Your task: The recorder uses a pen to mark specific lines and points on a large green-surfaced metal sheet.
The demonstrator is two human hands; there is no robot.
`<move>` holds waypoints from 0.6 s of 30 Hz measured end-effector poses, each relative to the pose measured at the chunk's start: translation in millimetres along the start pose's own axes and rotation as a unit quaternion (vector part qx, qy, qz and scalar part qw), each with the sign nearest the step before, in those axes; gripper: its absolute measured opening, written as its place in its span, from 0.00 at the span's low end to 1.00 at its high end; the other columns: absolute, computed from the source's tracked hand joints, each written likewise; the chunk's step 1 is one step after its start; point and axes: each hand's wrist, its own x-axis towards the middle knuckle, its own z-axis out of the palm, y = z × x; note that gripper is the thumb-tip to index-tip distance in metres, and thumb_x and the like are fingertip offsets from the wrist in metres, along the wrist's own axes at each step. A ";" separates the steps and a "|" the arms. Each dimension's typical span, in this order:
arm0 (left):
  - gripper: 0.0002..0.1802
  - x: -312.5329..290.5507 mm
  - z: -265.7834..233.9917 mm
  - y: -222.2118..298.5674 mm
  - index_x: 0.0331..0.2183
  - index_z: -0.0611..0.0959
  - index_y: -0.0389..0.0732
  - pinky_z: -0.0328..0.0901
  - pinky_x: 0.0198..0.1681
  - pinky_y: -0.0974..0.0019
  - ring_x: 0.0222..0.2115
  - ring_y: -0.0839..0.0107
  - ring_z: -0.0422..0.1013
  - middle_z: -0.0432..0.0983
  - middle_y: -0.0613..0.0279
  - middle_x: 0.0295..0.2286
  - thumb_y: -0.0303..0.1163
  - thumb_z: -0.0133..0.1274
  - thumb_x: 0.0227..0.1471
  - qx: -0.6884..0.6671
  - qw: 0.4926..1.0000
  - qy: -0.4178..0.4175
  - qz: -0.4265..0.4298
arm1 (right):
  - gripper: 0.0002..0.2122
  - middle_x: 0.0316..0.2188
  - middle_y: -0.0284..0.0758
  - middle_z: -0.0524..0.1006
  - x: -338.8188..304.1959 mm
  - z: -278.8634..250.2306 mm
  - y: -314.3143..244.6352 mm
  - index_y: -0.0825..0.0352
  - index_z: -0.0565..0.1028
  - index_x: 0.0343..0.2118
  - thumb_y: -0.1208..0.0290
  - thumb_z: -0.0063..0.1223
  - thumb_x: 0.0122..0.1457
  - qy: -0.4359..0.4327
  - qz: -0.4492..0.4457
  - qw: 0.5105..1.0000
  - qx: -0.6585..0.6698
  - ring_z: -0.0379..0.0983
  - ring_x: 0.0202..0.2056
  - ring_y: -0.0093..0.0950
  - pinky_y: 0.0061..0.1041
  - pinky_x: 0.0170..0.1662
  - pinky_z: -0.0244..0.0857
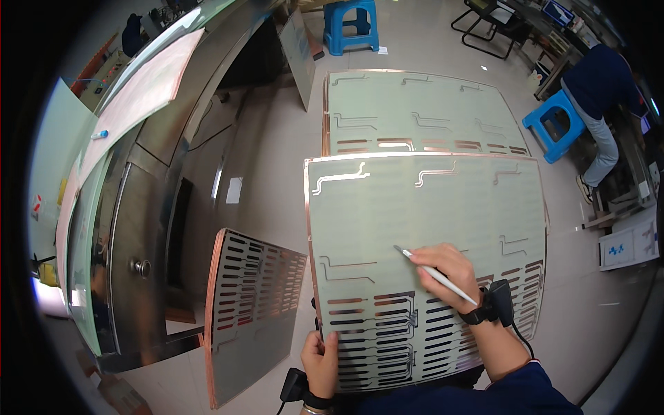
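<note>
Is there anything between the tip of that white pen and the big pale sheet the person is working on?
Nothing visible is in the way. The right hand holds the white pen with its tip at the bare surface of the pale slotted sheet, while the left hand grips the sheet's lower left edge, clear of the pen.

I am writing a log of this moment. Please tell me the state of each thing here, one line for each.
Left hand: grips the front sheet's lower left edge.
Right hand: holds a white pen.
White pen: tilted, tip on the front sheet.
Front sheet: held up, facing the person.
Back sheet: flat on the floor.
Slotted sheet: standing tilted beside the metal cabinet.
</note>
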 end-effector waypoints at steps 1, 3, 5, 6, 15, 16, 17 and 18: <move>0.12 0.6 1.2 0.9 0.28 0.76 0.38 0.49 0.24 0.78 0.22 0.88 0.53 0.63 0.80 0.21 0.34 0.57 0.62 0.001 1.000 0.003 0.005 | 0.12 0.38 0.38 0.83 -0.5 0.1 0.4 0.69 0.81 0.40 0.82 0.62 0.51 -0.002 0.002 1.000 0.000 0.79 0.36 0.34 0.31 0.43 0.70; 0.12 -1.3 3.7 3.4 0.29 0.76 0.38 0.49 0.24 0.78 0.22 0.88 0.53 0.62 0.80 0.20 0.34 0.57 0.62 -0.008 1.000 0.004 -0.001 | 0.12 0.38 0.37 0.83 -0.7 0.1 0.4 0.68 0.81 0.40 0.82 0.61 0.51 0.010 0.007 1.000 -0.011 0.79 0.36 0.33 0.30 0.43 0.70; 0.12 -1.1 2.4 2.1 0.29 0.77 0.38 0.50 0.24 0.78 0.22 0.88 0.53 0.62 0.80 0.20 0.34 0.57 0.62 -0.003 1.000 0.003 -0.001 | 0.12 0.38 0.37 0.83 2.0 2.6 -0.5 0.68 0.81 0.39 0.82 0.61 0.51 0.014 0.008 1.000 -0.012 0.79 0.36 0.33 0.30 0.42 0.70; 0.12 -1.6 2.0 2.0 0.29 0.77 0.38 0.50 0.24 0.78 0.22 0.88 0.53 0.62 0.80 0.20 0.34 0.57 0.62 -0.003 1.000 0.004 -0.001 | 0.11 0.37 0.37 0.83 2.8 3.0 -1.2 0.68 0.81 0.39 0.83 0.61 0.51 0.020 0.008 1.000 -0.015 0.79 0.36 0.33 0.30 0.42 0.70; 0.12 -1.8 2.6 1.4 0.29 0.77 0.38 0.51 0.23 0.79 0.21 0.88 0.55 0.63 0.79 0.20 0.35 0.57 0.62 -0.025 1.000 0.004 -0.012 | 0.12 0.38 0.37 0.83 23.7 10.6 -10.7 0.66 0.81 0.41 0.82 0.60 0.52 0.013 0.038 0.999 0.014 0.79 0.36 0.33 0.28 0.41 0.72; 0.13 -1.3 1.4 -0.1 0.29 0.77 0.37 0.51 0.23 0.79 0.21 0.88 0.55 0.63 0.79 0.20 0.35 0.57 0.62 -0.008 1.000 0.004 -0.006 | 0.12 0.38 0.37 0.83 28.1 12.8 -9.6 0.66 0.81 0.41 0.82 0.60 0.52 0.012 0.037 0.999 0.012 0.79 0.36 0.33 0.28 0.41 0.72; 0.13 -0.8 1.3 -1.0 0.30 0.77 0.37 0.51 0.23 0.79 0.21 0.88 0.55 0.63 0.79 0.21 0.35 0.57 0.62 0.009 1.000 0.003 0.000 | 0.12 0.38 0.37 0.83 31.6 15.4 -7.1 0.66 0.81 0.41 0.82 0.60 0.52 0.018 0.028 0.999 0.010 0.79 0.36 0.34 0.28 0.41 0.72; 0.13 -0.8 1.9 -1.1 0.30 0.77 0.37 0.51 0.23 0.79 0.21 0.88 0.55 0.63 0.79 0.21 0.35 0.57 0.62 0.007 1.000 0.002 0.000 | 0.12 0.39 0.38 0.83 33.5 16.5 -5.0 0.67 0.81 0.41 0.82 0.59 0.52 0.024 0.019 1.000 0.006 0.79 0.36 0.34 0.28 0.41 0.72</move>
